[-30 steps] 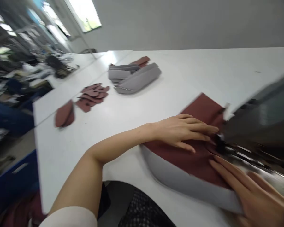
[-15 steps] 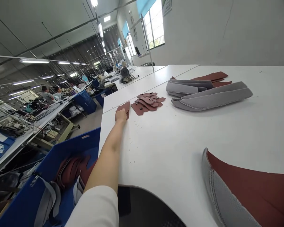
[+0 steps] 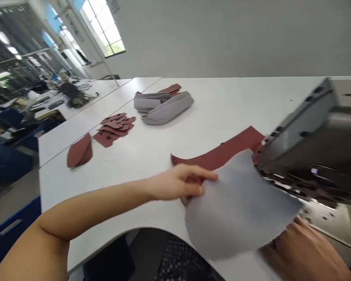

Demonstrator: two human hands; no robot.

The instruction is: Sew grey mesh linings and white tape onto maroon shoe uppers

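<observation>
My left hand [image 3: 181, 181] is at the left edge of a grey mesh fabric panel [image 3: 234, 207], thumb and fingers closed on it. The panel is raised and tilted, its lower edge blurred. Behind it a maroon fabric piece [image 3: 222, 150] curves across the table toward the sewing machine [image 3: 312, 148] on the right. Partly under the panel's lower right edge, near the machine's base, lies my right hand [image 3: 312, 249]. It is blurred and its fingers are hidden, so its grip does not show.
On the white table [image 3: 152, 156] lie a neat stack of maroon pieces [image 3: 80, 150], a loose pile of maroon tabs [image 3: 115, 128] and folded grey panels [image 3: 166, 109]. A blue bin [image 3: 14, 230] stands at the lower left, beside the table's edge.
My left hand has left the maroon stack and come right to the grey panel. The view has swung right, bringing the sewing machine and my right hand into sight.
</observation>
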